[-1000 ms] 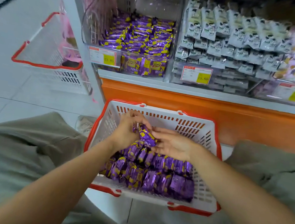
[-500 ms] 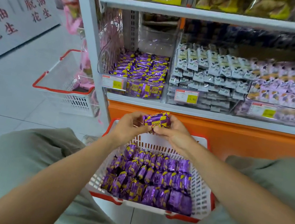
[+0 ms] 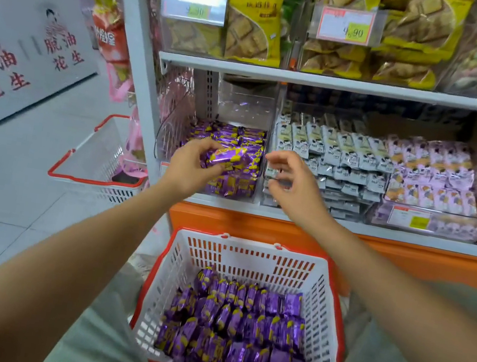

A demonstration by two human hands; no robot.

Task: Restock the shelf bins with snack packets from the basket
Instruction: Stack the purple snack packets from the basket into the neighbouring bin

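Note:
My left hand (image 3: 190, 169) grips a small bunch of purple-and-yellow snack packets (image 3: 228, 155) right in front of the clear shelf bin (image 3: 242, 112), which holds the same purple packets. Beside it to the right, my right hand (image 3: 289, 178) hovers with loosely curled fingers and holds nothing. Below, between my knees, stands a white basket with a red rim (image 3: 249, 260), its bottom covered with several rows of purple packets (image 3: 237, 332).
The neighbouring bin to the right holds grey-white packets (image 3: 330, 155), then pale purple ones (image 3: 433, 175). Yellow biscuit bags (image 3: 252, 12) fill the shelf above. A second red-rimmed basket (image 3: 99, 157) sits on the floor at the left, near a grey signboard (image 3: 23, 43).
Both hands rose from the basket to the shelf bin with the purple packets. My right hand let go of them and now only my left hand holds them.

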